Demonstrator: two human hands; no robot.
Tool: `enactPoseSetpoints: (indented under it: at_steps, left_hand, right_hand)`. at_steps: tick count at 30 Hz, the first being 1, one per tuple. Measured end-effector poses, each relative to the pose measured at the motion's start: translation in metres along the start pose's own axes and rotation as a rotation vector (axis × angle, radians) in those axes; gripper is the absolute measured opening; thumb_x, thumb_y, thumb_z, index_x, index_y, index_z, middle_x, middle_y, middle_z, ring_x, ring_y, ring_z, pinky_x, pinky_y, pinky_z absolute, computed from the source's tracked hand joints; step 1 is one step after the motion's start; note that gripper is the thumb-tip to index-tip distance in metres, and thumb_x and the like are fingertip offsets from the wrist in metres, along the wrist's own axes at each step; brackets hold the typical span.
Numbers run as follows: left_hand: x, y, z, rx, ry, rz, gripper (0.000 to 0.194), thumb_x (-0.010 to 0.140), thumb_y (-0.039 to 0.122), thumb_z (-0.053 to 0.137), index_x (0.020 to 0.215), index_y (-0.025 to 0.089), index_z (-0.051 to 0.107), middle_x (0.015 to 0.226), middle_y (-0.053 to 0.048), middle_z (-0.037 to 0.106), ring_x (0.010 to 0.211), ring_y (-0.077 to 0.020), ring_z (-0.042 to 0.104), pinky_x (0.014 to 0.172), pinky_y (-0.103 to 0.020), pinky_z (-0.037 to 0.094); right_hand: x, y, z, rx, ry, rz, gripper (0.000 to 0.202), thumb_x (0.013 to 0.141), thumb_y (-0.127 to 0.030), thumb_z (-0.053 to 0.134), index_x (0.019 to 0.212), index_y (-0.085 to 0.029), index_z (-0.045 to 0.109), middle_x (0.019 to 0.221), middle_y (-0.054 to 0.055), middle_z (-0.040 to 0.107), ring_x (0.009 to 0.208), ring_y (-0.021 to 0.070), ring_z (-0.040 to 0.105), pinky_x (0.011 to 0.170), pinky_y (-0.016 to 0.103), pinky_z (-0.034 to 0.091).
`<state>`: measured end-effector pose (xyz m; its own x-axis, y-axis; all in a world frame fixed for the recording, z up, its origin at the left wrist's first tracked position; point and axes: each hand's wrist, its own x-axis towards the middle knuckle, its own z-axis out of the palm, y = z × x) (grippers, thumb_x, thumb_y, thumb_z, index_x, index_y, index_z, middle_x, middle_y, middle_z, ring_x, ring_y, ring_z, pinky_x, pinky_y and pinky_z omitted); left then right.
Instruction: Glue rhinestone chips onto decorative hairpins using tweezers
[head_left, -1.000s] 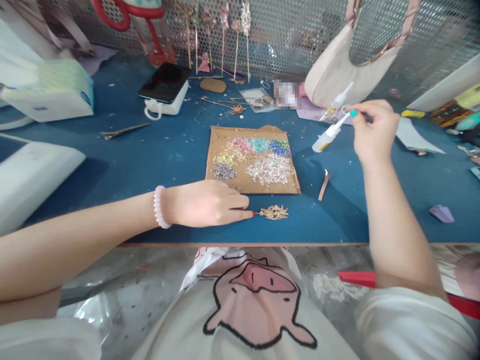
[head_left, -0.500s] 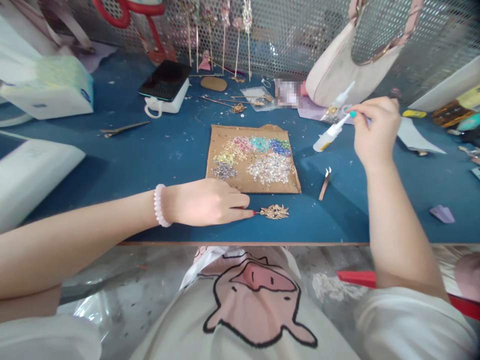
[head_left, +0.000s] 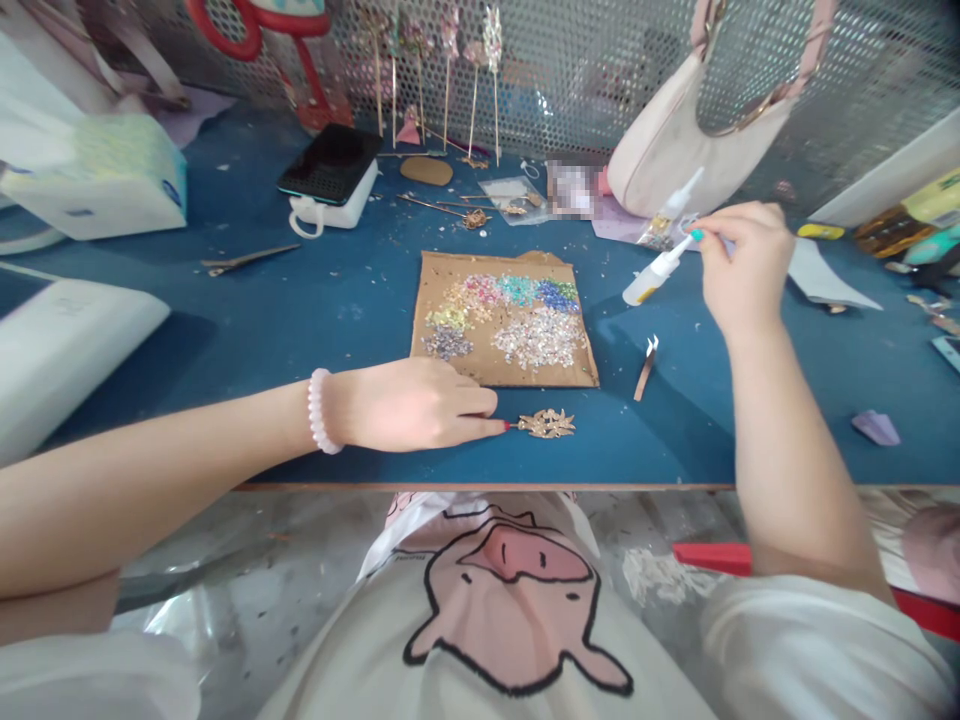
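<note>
My left hand point(head_left: 420, 405), wearing a pale pink bead bracelet point(head_left: 320, 412), lies low over the table's front edge. Its fingers are closed on the thin stem of a gold hairpin point(head_left: 547, 423), whose openwork head points right. Over to the right, my right hand point(head_left: 750, 265) pinches the thin nozzle end of a small white glue bottle point(head_left: 652, 278), body tilted down to the left. Tweezers point(head_left: 646, 368) lie below that bottle. Behind the hairpin is a cardboard sheet point(head_left: 487, 375) bearing small piles of coloured rhinestones point(head_left: 541, 337).
A phone point(head_left: 330, 162) rests on a white block at the back. Scissors point(head_left: 250, 259) and a tissue pack point(head_left: 97, 180) are at left. A pale handbag point(head_left: 667, 130) leans on the mesh behind. Several decorated sticks point(head_left: 493, 90) stand upright there. A purple scrap point(head_left: 876, 428) lies right.
Both hands keep their holds, and the hairpin stays in place. The view has shifted very slightly; nothing else visibly differs.
</note>
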<state>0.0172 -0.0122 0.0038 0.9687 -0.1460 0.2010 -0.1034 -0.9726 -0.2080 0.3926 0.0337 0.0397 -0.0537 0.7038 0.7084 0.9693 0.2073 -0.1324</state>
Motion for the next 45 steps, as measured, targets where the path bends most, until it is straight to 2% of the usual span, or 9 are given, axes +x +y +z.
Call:
enactPoseSetpoints:
  at_steps: [11,19,23,25,27,32,34,39,45]
  left_hand:
    - [-0.004,0.001,0.001,0.007,-0.032,-0.007,0.035,0.096,0.008,0.029,0.12,0.013,0.054,0.084,-0.006,0.061,0.067,-0.016,0.056,0.056,-0.03,0.044]
    - [-0.002,0.001,0.0,0.013,-0.031,-0.017,0.03,0.094,0.01,0.037,0.118,0.014,0.055,0.081,-0.004,0.06,0.062,-0.0157,0.053,0.052,-0.03,0.041]
    - [-0.001,0.001,-0.003,0.018,-0.027,-0.018,0.029,0.094,0.01,0.038,0.117,0.013,0.055,0.08,-0.004,0.059,0.062,-0.0155,0.054,0.051,-0.03,0.042]
    - [0.0,0.001,-0.004,0.02,-0.028,-0.011,0.028,0.094,0.01,0.038,0.116,0.013,0.056,0.08,-0.004,0.06,0.061,-0.0152,0.054,0.052,-0.03,0.042]
    - [0.0,0.001,-0.004,0.021,-0.026,0.0,0.028,0.093,0.009,0.038,0.115,0.012,0.056,0.082,-0.005,0.061,0.061,-0.015,0.055,0.053,-0.03,0.043]
    - [-0.001,0.001,-0.003,0.021,-0.024,0.009,0.029,0.094,0.008,0.036,0.115,0.012,0.055,0.083,-0.006,0.061,0.065,-0.0161,0.057,0.055,-0.031,0.045]
    - [-0.001,0.001,-0.003,0.021,-0.026,0.01,0.03,0.094,0.008,0.035,0.115,0.012,0.055,0.082,-0.006,0.061,0.065,-0.0161,0.057,0.054,-0.031,0.045]
    - [-0.001,0.0,-0.005,0.006,-0.037,0.01,0.031,0.094,0.007,0.034,0.116,0.01,0.055,0.083,-0.007,0.062,0.066,-0.0174,0.058,0.054,-0.032,0.045]
    - [0.0,0.001,-0.006,-0.017,-0.056,0.007,0.031,0.095,0.007,0.034,0.118,0.01,0.055,0.085,-0.007,0.063,0.067,-0.0184,0.058,0.056,-0.033,0.045]
  right_hand:
    - [-0.008,0.001,0.008,0.085,0.071,0.022,0.017,0.083,-0.022,0.055,0.093,-0.02,0.069,0.096,0.009,0.066,0.095,0.0216,0.058,0.091,0.04,0.041]
    - [-0.016,-0.004,0.002,0.105,0.118,0.02,0.03,0.085,-0.027,0.051,0.114,-0.031,0.057,0.114,0.007,0.058,0.106,0.0255,0.053,0.084,0.045,0.045]
    - [-0.024,-0.014,-0.01,0.051,0.155,0.018,0.018,0.085,-0.031,0.047,0.098,-0.029,0.059,0.099,0.006,0.059,0.097,0.0239,0.054,0.082,0.041,0.044]
    - [-0.028,-0.019,-0.017,0.055,0.048,0.029,0.014,0.086,-0.032,0.043,0.088,-0.028,0.056,0.074,0.002,0.057,0.07,0.0185,0.054,0.069,0.036,0.044]
    - [-0.032,-0.022,-0.023,0.064,-0.094,-0.007,0.012,0.081,-0.032,0.048,0.073,-0.025,0.054,0.055,-0.003,0.047,0.052,0.0134,0.044,0.058,0.03,0.039]
    - [-0.034,-0.02,-0.027,-0.001,-0.773,-0.007,0.039,0.079,-0.042,0.053,0.048,-0.02,0.042,0.042,-0.005,0.034,0.042,0.0082,0.027,0.045,0.025,0.024]
    - [-0.033,-0.016,-0.025,-0.017,-0.944,0.024,0.045,0.079,-0.049,0.052,0.047,-0.019,0.042,0.04,-0.005,0.036,0.039,0.0078,0.029,0.043,0.025,0.023]
    - [-0.033,-0.013,-0.021,-0.004,-1.103,0.077,0.047,0.081,-0.056,0.047,0.052,-0.018,0.048,0.045,-0.002,0.051,0.04,0.0096,0.042,0.046,0.025,0.029]
    - [-0.033,-0.016,-0.02,0.016,-1.118,0.09,0.033,0.081,-0.049,0.048,0.066,-0.02,0.045,0.054,-0.004,0.054,0.047,0.0096,0.042,0.05,0.024,0.032]
